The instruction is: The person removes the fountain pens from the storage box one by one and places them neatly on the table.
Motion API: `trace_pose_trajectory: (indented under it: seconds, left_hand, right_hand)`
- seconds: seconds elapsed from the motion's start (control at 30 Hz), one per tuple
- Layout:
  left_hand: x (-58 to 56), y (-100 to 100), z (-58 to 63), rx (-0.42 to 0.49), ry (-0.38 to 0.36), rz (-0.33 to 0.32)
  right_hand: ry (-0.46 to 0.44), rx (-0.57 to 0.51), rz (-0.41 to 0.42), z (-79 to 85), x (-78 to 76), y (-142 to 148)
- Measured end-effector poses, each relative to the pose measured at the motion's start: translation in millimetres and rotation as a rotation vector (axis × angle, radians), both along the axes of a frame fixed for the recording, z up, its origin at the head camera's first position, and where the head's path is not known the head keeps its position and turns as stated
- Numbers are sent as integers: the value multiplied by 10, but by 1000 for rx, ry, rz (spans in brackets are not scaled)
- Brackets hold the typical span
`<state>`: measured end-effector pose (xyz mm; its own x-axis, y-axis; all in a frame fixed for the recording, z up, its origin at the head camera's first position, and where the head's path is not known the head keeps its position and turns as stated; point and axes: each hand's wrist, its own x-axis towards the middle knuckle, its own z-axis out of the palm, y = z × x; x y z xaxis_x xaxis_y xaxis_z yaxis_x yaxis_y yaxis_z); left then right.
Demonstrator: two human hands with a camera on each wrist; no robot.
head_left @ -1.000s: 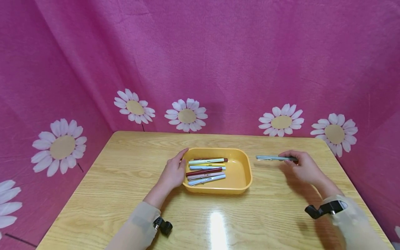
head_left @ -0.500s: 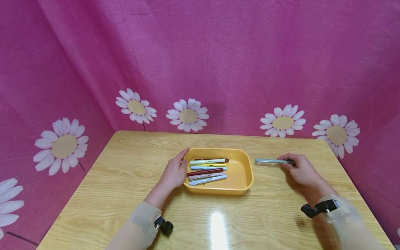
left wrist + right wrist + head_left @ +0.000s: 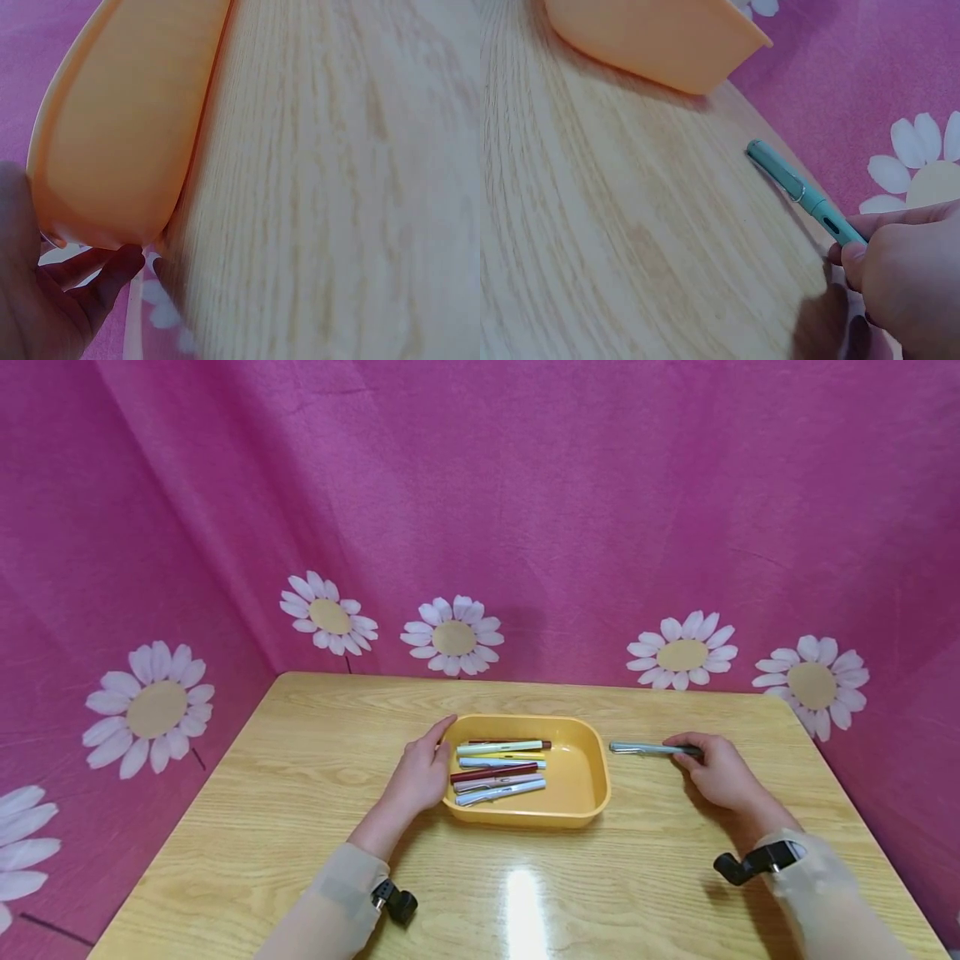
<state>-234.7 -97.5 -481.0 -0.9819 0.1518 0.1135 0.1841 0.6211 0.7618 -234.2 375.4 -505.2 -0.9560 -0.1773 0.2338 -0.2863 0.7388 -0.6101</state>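
In the head view, my left hand (image 3: 420,771) holds the left end of a yellow-orange plastic tray (image 3: 577,817). Curled fingertips (image 3: 127,259) meet the outside of its end wall in the left wrist view. Several capped pens lie in the tray, among them a dark red pen (image 3: 493,772), a pale green pen (image 3: 499,747) and a light blue pen (image 3: 501,792). To the right of the tray, my right hand (image 3: 722,770) pinches a teal pen (image 3: 780,174) by one end between thumb and fingers. Its clip end points at the tray, close over the table.
The wooden table (image 3: 615,893) carries the tray near its middle. A pink curtain (image 3: 525,510) with white daisies rises behind the table's far edge and along both sides. Each wrist wears a black camera mount (image 3: 761,860).
My right hand has come slightly lower in view and a little left with the teal pen, which now lies closer to the tray. The left hand keeps its place on the tray.
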Motion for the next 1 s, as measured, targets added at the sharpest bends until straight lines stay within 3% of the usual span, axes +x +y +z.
trace_pose_trajectory:
  seconds: [0.47, 0.8, 1.0]
  left_hand:
    - [5, 5, 15, 12, -25, 4]
    - [4, 8, 20, 9, -22, 1]
    - [4, 5, 12, 8, -19, -1]
  right_hand:
    - [54, 65, -10, -87, -37, 25]
    - [20, 32, -20, -32, -16, 3]
    - [11, -29, -5, 81, 15, -66]
